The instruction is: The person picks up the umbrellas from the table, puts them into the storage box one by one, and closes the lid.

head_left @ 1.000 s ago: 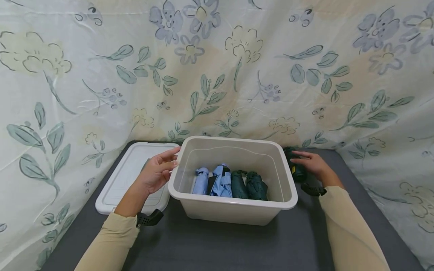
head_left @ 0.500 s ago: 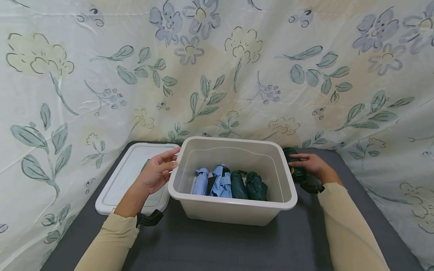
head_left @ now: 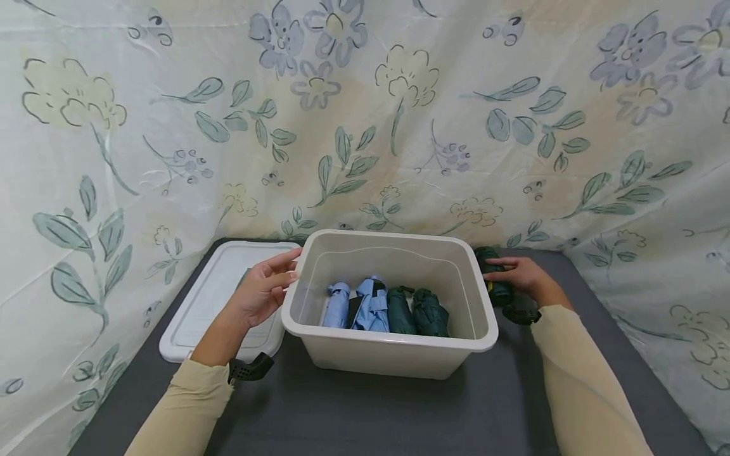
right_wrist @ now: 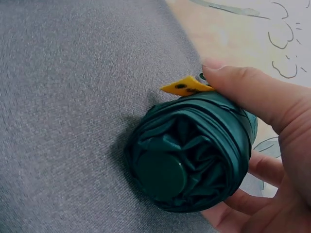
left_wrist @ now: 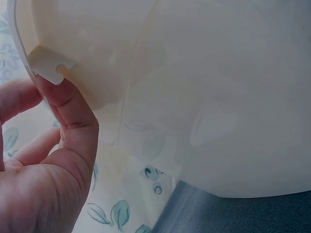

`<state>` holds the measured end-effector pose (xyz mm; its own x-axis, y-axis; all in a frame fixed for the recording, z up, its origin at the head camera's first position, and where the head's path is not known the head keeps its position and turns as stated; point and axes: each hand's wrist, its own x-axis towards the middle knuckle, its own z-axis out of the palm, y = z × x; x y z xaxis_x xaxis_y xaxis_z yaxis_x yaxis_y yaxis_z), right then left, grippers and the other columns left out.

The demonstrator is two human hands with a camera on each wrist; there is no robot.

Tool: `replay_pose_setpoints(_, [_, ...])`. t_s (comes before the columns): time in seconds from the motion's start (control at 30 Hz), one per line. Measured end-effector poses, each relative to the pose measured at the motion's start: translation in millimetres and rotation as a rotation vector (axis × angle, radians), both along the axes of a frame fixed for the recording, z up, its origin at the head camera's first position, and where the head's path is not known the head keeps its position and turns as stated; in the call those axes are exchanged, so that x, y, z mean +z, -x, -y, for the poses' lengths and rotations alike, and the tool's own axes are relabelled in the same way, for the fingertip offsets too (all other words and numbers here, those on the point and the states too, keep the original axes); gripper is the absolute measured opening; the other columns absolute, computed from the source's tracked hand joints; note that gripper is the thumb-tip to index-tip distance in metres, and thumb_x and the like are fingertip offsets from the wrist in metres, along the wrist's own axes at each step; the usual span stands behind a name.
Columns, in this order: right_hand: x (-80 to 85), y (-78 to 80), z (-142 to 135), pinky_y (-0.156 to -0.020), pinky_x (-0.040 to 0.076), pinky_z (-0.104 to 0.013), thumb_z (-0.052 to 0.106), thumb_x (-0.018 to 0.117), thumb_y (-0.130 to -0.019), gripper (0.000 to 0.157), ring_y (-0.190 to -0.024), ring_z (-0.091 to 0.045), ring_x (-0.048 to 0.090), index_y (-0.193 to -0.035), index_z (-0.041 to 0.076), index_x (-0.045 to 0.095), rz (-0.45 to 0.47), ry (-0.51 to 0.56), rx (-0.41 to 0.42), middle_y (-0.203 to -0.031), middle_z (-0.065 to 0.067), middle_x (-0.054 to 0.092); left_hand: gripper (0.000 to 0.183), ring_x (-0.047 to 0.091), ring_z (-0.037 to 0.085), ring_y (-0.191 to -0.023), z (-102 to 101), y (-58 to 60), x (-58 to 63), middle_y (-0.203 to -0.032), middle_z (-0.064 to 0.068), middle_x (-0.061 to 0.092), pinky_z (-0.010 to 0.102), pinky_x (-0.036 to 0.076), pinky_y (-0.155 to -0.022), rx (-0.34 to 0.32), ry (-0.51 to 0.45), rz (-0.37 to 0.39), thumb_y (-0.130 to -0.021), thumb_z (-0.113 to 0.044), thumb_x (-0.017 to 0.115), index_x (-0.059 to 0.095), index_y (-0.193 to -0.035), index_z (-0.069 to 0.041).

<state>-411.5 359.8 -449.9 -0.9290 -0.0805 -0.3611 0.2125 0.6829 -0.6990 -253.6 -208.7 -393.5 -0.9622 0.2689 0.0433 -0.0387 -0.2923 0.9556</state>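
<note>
1. Nine o'clock, with the bin as the clock's centre: a white lid lies flat on the dark grey surface, its right edge near the bin.
2. Also nine o'clock: the left hand pinches the bin's left rim between thumb and fingers.
3. Centre: an open-topped, off-white bin with rounded corners. The surface stretches from its front wall towards six o'clock.
4. Inside it: two light blue bundles at eight and seven, two dark green bundles at five and four. A gap separates the last one from the right wall.
5. Three o'clock: a rolled green umbrella just outside the bin. Its yellow tag carries dark marks, too blurred to read.
6. Also three: the right hand grips that umbrella, thumb beside the tag.
7. Far right: the surface's edge slants towards four, meeting floral cloth.
</note>
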Motion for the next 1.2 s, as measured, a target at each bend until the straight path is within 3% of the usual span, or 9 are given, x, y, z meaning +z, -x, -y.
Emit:
replay_pose_setpoints(0.17, [0.1, -0.2, -0.9, -0.105, 0.047, -0.067, 0.053, 0.081, -0.083, 0.09, -0.148, -0.054, 0.027, -0.156, 0.016, 0.044, -0.006, -0.03, -0.006, -0.166, -0.032, 0.017, 0.063, 0.071, 0.012, -0.098, -0.9, 1.2, -1.8, -0.114, 0.002, 0.065, 0.033, 0.061, -0.09, -0.001, 0.009, -0.009, -0.102, -0.001, 0.057, 0.031, -0.16, -0.003])
replay_pose_setpoints(0.37, [-3.4, 1.4, -2.1, -0.103, 0.051, -0.062, 0.051, 0.082, -0.083, 0.087, -0.145, -0.051, 0.035, -0.155, 0.016, 0.046, -0.025, -0.043, -0.015, -0.166, -0.03, 0.021, 0.062, 0.071, 0.012, -0.097, -0.8, 0.7, -3.0, -0.115, 0.002, 0.066, 0.032, 0.061, -0.089, 0.003, 0.011, -0.015, -0.103, -0.001, 0.056, 0.031, -0.16, -0.002])
replay_pose_setpoints(0.53, [-2.9, 0.2, -3.1, -0.103, 0.05, -0.064, 0.049, 0.081, -0.085, 0.083, -0.145, -0.053, 0.034, -0.153, 0.015, 0.049, -0.037, -0.074, -0.018, -0.166, -0.03, 0.022, 0.062, 0.07, 0.011, -0.096, -2.1, 1.2, -4.1, -0.115, 0.002, 0.065, 0.03, 0.062, -0.088, 0.003, 0.002, -0.012, -0.103, 0.0, 0.055, 0.03, -0.16, -0.002])
replay_pose_setpoints(0.77, [2.0, -0.6, 4.0, -0.088, 0.057, -0.047, 0.05, 0.079, -0.087, 0.076, -0.135, -0.046, 0.045, -0.15, 0.016, 0.053, -0.08, -0.145, 0.029, -0.163, -0.031, 0.029, 0.062, 0.071, 0.01, -0.097, -0.6, 0.4, -3.5, -0.115, 0.001, 0.067, 0.029, 0.062, -0.087, 0.013, 0.0, -0.034, -0.103, 0.0, 0.055, 0.03, -0.16, -0.001])
replay_pose_setpoints(0.87, [4.4, -0.3, 7.8, -0.088, 0.058, -0.048, 0.051, 0.08, -0.086, 0.077, -0.136, -0.048, 0.046, -0.149, 0.015, 0.055, -0.095, -0.16, 0.039, -0.162, -0.031, 0.029, 0.061, 0.072, 0.011, -0.097, 0.4, -0.1, -2.7, -0.114, 0.001, 0.068, 0.03, 0.062, -0.087, 0.017, -0.006, -0.038, -0.103, 0.0, 0.055, 0.031, -0.159, -0.001])
replay_pose_setpoints(1.0, [5.1, -0.5, 8.7, -0.089, 0.058, -0.047, 0.049, 0.08, -0.086, 0.076, -0.131, -0.045, 0.05, -0.149, 0.015, 0.054, -0.092, -0.178, 0.021, -0.162, -0.032, 0.028, 0.061, 0.072, 0.012, -0.098, -0.5, -0.2, -2.2, -0.115, 0.001, 0.068, 0.032, 0.062, -0.088, 0.008, -0.014, -0.033, -0.103, -0.002, 0.057, 0.034, -0.159, -0.002])
replay_pose_setpoints(1.13, [2.9, -2.0, 6.3, -0.081, 0.053, -0.037, 0.048, 0.08, -0.087, 0.076, -0.116, -0.038, 0.051, -0.15, 0.015, 0.053, -0.075, -0.161, -0.006, -0.16, -0.032, 0.032, 0.06, 0.071, 0.011, -0.098, -1.7, 0.2, -3.3, -0.116, 0.001, 0.068, 0.031, 0.062, -0.088, 0.008, -0.011, -0.027, -0.103, -0.002, 0.057, 0.035, -0.158, -0.003])
replay_pose_setpoints(1.2, [1.8, -3.5, 5.4, -0.083, 0.052, -0.041, 0.048, 0.08, -0.087, 0.076, -0.116, -0.039, 0.049, -0.15, 0.016, 0.053, -0.066, -0.147, -0.014, -0.161, -0.032, 0.031, 0.059, 0.071, 0.011, -0.098, -1.8, 0.1, -4.4, -0.116, 0.001, 0.068, 0.031, 0.062, -0.087, 0.008, -0.009, -0.024, -0.103, -0.001, 0.056, 0.036, -0.158, -0.003])
